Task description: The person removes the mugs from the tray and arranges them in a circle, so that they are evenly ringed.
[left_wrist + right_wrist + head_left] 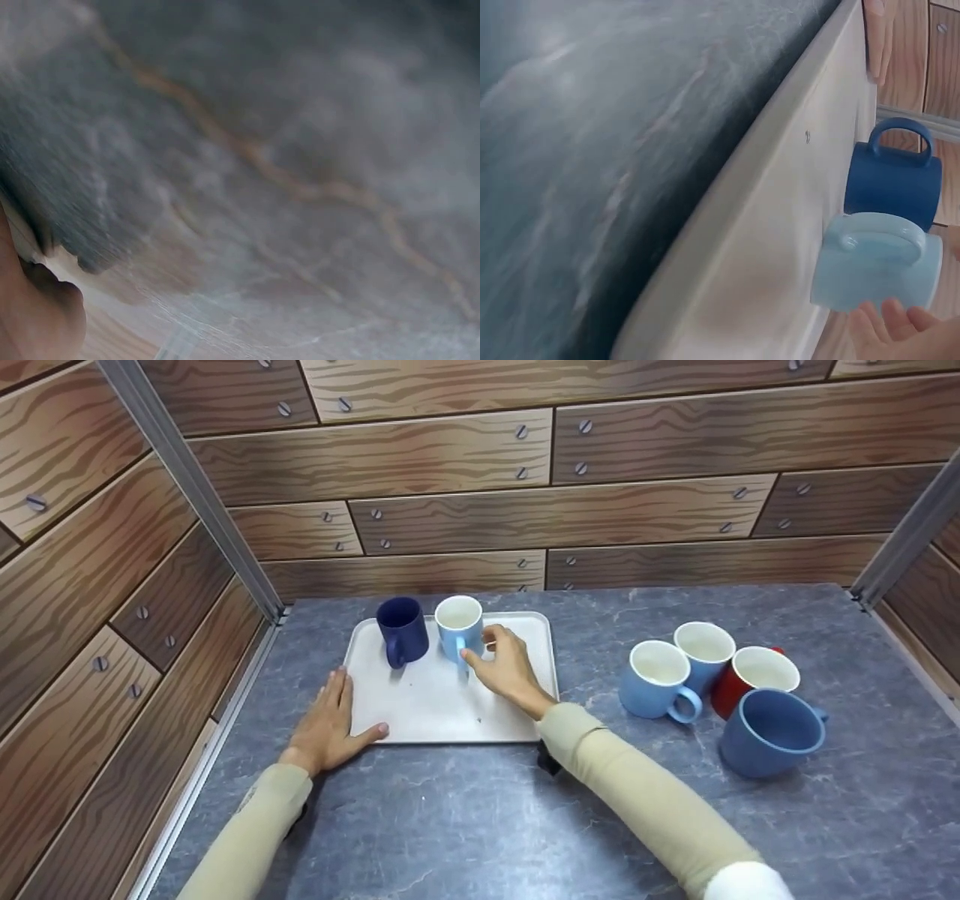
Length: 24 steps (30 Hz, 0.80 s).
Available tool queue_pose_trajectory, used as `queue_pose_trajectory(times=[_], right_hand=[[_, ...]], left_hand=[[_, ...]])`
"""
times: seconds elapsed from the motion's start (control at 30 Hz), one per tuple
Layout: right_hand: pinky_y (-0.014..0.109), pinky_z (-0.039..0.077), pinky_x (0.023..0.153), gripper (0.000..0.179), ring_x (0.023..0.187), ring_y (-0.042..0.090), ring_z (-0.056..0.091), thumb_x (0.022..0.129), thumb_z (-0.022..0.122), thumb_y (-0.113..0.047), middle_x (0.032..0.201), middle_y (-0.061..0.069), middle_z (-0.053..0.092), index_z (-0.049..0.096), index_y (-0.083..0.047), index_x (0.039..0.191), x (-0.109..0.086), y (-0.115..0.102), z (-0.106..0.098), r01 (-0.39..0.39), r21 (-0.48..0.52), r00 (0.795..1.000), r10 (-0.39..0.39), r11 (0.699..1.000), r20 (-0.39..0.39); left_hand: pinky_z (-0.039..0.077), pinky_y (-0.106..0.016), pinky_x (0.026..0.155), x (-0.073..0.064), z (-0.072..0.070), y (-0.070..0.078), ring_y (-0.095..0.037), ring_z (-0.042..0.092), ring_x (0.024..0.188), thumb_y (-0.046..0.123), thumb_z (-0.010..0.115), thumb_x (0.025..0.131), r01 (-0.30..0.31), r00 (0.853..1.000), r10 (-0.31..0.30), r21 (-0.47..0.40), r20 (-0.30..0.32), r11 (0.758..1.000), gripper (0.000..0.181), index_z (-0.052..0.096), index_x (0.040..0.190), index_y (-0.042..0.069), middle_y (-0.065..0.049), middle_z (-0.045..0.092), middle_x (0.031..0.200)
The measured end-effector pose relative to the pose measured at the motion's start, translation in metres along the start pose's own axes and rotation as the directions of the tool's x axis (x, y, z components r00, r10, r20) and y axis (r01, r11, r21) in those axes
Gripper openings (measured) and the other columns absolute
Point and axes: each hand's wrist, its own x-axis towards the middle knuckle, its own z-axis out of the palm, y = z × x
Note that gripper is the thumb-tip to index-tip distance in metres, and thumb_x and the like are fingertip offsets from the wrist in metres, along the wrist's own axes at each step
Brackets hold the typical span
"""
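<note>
Beside the light-blue mug (451,643) curves the right hand (511,666), grip unclear, with the left hand (327,730) outstretched.

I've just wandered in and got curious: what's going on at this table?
A person's left hand rests at the edge of a white tray; the right hand is at a light blue mug standing on it, though whether it grips is unclear. A dark blue mug stands alongside. Off to the right, four more mugs cluster on the table.
</note>
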Motion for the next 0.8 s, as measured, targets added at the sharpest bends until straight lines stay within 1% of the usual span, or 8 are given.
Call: queue_pose_trajectory(times=[0.13,0.3,0.4,0.53,0.8], right_hand=[[0.047,0.058,0.104,0.039,0.116,0.040,0.070,0.098,0.077,-0.016,0.122,0.026,0.071,0.067,0.009,0.126,0.005,0.001,0.008,-0.024,0.000,0.999,0.024,1.000,-0.028],[0.043,0.062,0.097,0.032,0.106,0.034,0.075,0.097,0.078,-0.015,0.113,0.021,0.076,0.070,0.008,0.118,0.009,0.001,0.013,-0.073,0.040,0.994,0.075,0.997,-0.077],[0.039,0.063,0.093,0.033,0.100,0.031,0.076,0.094,0.081,-0.016,0.108,0.019,0.076,0.071,0.007,0.115,0.008,-0.001,0.017,-0.101,0.073,0.992,0.106,0.992,-0.069],[0.037,0.064,0.091,0.031,0.097,0.029,0.076,0.093,0.083,-0.015,0.105,0.018,0.077,0.071,0.006,0.111,0.005,-0.001,0.025,-0.111,0.082,0.992,0.115,0.990,-0.051],[0.037,0.062,0.086,0.016,0.093,0.026,0.074,0.097,0.079,-0.012,0.098,0.015,0.079,0.077,0.002,0.104,0.002,-0.003,0.035,-0.121,0.055,0.991,0.123,0.991,-0.052]], left_hand=[[0.015,-0.056,0.135,-0.001,-0.002,0.002,-0.046,0.006,0.165,0.077,0.054,0.097,0.000,1.000,0.000,-0.010,0.003,1.000,0.121,0.013,0.165,-0.013,-0.031,0.005,0.176],[0.015,-0.055,0.135,0.000,-0.003,0.002,-0.046,0.005,0.165,0.077,0.055,0.097,0.005,1.000,-0.005,-0.013,0.006,1.000,0.120,0.012,0.165,-0.012,-0.030,0.003,0.177],[0.014,-0.054,0.135,0.001,-0.001,0.000,-0.045,0.005,0.165,0.077,0.055,0.096,0.009,1.000,-0.009,-0.012,0.006,1.000,0.121,0.011,0.166,-0.011,-0.028,0.003,0.177],[0.014,-0.054,0.135,0.001,0.001,-0.001,-0.046,0.006,0.165,0.077,0.056,0.096,0.003,1.000,-0.003,-0.015,-0.004,1.000,0.121,0.013,0.165,-0.012,-0.029,0.004,0.177],[0.014,-0.055,0.135,-0.001,0.001,-0.001,-0.047,0.006,0.165,0.076,0.056,0.096,-0.008,1.000,0.008,-0.016,-0.015,1.000,0.120,0.014,0.165,-0.013,-0.030,0.005,0.176]])
